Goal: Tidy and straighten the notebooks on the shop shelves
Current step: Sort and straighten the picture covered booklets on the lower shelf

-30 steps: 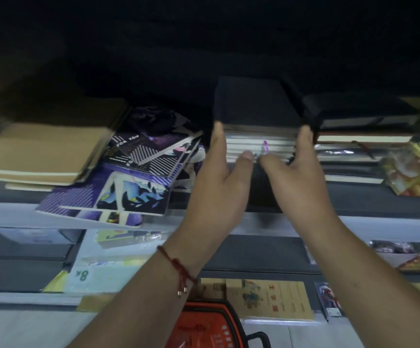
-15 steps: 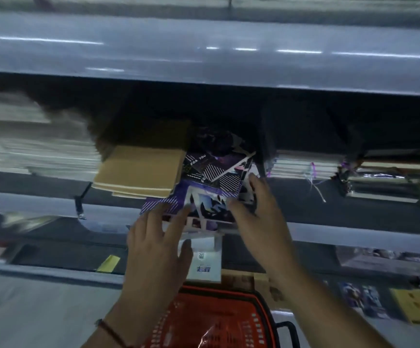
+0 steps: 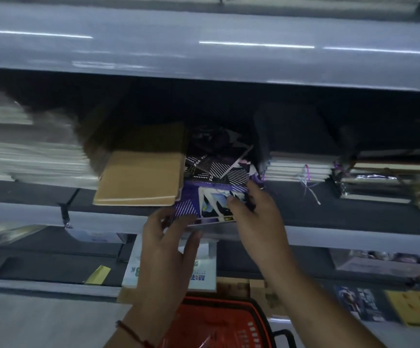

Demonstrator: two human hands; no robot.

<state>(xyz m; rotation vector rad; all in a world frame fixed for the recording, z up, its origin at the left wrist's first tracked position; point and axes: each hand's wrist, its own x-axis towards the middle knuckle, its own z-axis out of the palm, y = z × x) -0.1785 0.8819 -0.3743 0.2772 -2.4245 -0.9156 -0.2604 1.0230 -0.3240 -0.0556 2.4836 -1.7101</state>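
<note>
- Nearest the camera, at bottom centre, we note an orange shopping basket (image 3: 219,322) with a black handle, partly hidden behind our forearms.
- On our left wrist we see a red cord bracelet (image 3: 133,334).
- Just above the basket, on the lowest shelf level, we log a white-and-teal packet (image 3: 203,275) with printed characters, a yellow tag (image 3: 98,275) to its left, and picture-covered items (image 3: 359,302) to the right; details there are too blurred to read.
- Our left hand (image 3: 166,249) is raised below the front lip of the middle shelf (image 3: 28,212). Its fingers are spread apart and fairly straight, the tips touching the near left corner of the purple notebooks (image 3: 203,197); the thumb stands out to the right, under that edge.
- Our right hand (image 3: 256,219) lies on the right side of the same pile. Fingers are curled over the near right corner of the top cover, thumb on the printed figure; we read this as a grip on the notebook.
- The purple notebooks sit on the middle shelf in a loose, skewed pile, near edge overhanging the shelf lip, striped covers fanned out behind.
- Just left, touching the pile, a stack of tan kraft notebooks (image 3: 138,179) lies at a slight angle.
- Farther left, pale stacks (image 3: 28,156) are motion-blurred.
- To the right, a squared stack of white-edged notebooks (image 3: 299,167) with purple ribbon markers, then darker stacks (image 3: 379,177).
- Overhead, the upper shelf front (image 3: 203,46) reflects light strips.
</note>
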